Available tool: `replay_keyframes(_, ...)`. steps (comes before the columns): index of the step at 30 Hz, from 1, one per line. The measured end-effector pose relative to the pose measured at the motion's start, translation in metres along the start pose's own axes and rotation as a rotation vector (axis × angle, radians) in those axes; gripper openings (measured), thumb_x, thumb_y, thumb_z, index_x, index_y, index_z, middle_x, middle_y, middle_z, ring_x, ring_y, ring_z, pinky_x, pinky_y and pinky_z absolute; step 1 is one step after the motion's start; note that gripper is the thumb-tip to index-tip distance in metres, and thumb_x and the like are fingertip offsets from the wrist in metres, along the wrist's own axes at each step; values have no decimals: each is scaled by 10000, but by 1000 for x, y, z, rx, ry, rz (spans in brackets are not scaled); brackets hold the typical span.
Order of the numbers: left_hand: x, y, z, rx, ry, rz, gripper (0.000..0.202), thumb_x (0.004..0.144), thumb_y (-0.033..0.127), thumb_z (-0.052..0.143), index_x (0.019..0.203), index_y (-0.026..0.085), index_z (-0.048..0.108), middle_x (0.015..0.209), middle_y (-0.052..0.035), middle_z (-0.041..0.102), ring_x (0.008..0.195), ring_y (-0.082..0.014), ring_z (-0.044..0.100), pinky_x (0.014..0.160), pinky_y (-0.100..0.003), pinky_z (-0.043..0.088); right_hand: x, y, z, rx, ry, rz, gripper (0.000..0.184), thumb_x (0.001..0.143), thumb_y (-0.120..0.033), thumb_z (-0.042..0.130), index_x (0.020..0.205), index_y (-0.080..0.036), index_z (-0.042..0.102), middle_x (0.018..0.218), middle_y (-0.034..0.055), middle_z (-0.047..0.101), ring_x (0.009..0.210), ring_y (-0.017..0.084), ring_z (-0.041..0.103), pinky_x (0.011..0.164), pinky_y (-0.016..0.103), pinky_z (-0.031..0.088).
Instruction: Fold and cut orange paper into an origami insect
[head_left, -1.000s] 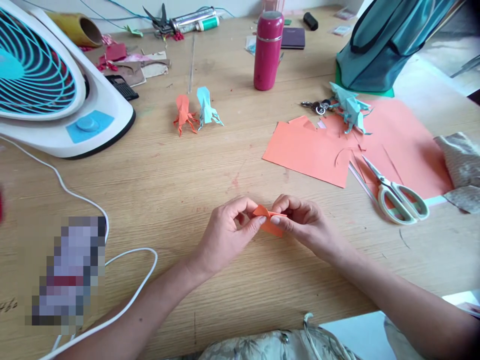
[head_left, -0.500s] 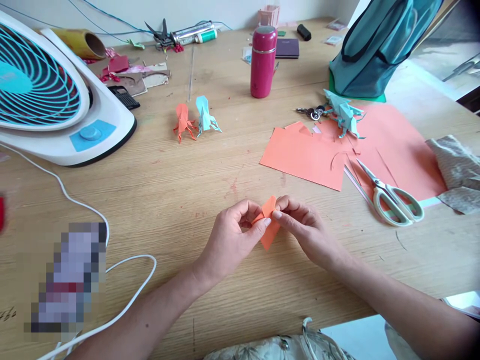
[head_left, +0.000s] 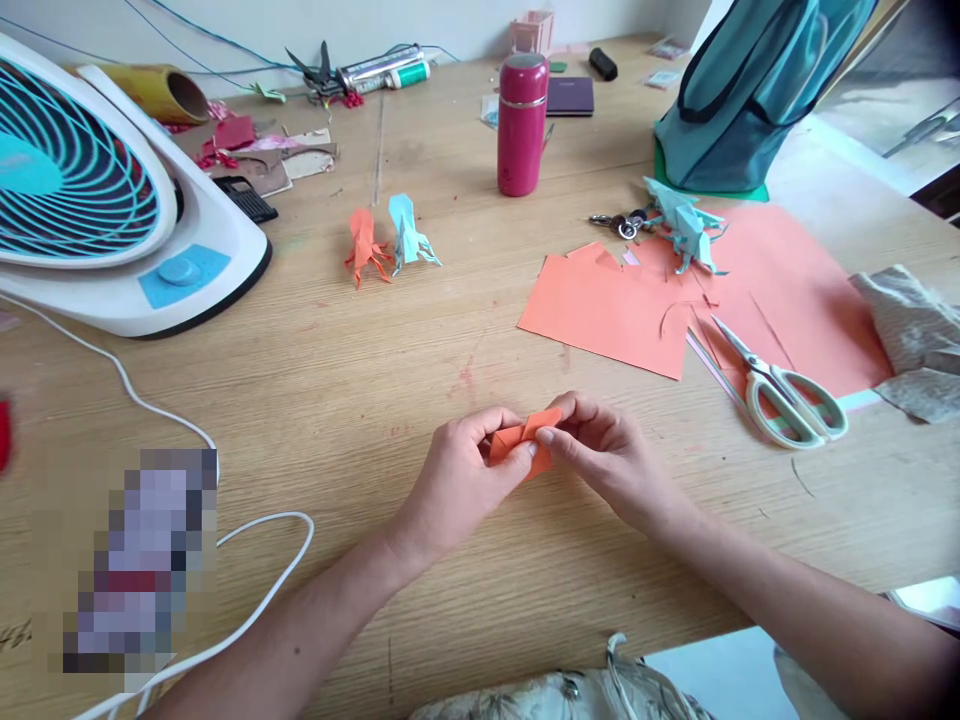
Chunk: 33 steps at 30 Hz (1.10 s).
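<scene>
A small folded piece of orange paper [head_left: 511, 438] is held between my two hands, just above the wooden table. My left hand [head_left: 471, 465] pinches its left side, with the thumb pressed on the near face. The thumb and fingers of my right hand [head_left: 600, 448] grip its right side. Parts of the paper are hidden behind the fingertips. Beyond the hands stand an orange folded paper figure [head_left: 363, 243] and a light blue folded paper figure [head_left: 406, 230], side by side.
Orange paper sheets [head_left: 607, 320] lie at the right with white-handled scissors [head_left: 796, 405] and a blue paper figure [head_left: 691, 235] on them. A pink bottle [head_left: 522, 125] stands behind. At left are a fan [head_left: 210, 270], a white cable [head_left: 304, 535] and a blurred-out object [head_left: 139, 565].
The orange paper has turned in my hands: its upright point has come down towards the right, and less of it shows below my thumbs. Both hands stay nearly in place.
</scene>
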<state>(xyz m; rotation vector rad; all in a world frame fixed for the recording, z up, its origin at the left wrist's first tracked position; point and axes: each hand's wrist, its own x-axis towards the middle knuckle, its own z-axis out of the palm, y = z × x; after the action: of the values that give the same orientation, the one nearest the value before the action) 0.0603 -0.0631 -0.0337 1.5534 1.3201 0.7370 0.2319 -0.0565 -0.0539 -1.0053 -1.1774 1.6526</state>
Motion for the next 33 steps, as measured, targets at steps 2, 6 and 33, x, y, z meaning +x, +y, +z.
replay_keyframes(2, -1, 1, -1, 78, 38, 35, 91, 827, 202, 597, 757, 171, 647, 649, 41, 577, 593, -91, 490, 571, -191, 400, 0, 2, 0, -7, -16, -6, 337, 782, -483, 796, 803, -198, 617, 747, 9, 679, 693, 147, 626, 669, 290, 522)
replay_keyframes(6, -1, 4, -9, 221, 34, 178, 98, 836, 150, 597, 744, 174, 624, 687, 32, 598, 634, -98, 526, 628, -205, 413, -1, 4, -3, -100, -48, -56, 291, 838, -456, 753, 834, -200, 615, 750, 7, 658, 694, 145, 608, 658, 280, 502)
replay_keyframes(33, -8, -27, -21, 423, -178, 302, 306, 811, 70, 743, 1034, 187, 567, 1070, -26, 572, 894, -129, 619, 790, -235, 515, -11, 3, 0, -1103, -235, -271, 181, 847, -62, 647, 986, -177, 636, 924, 66, 608, 875, 217, 566, 804, 346, 450)
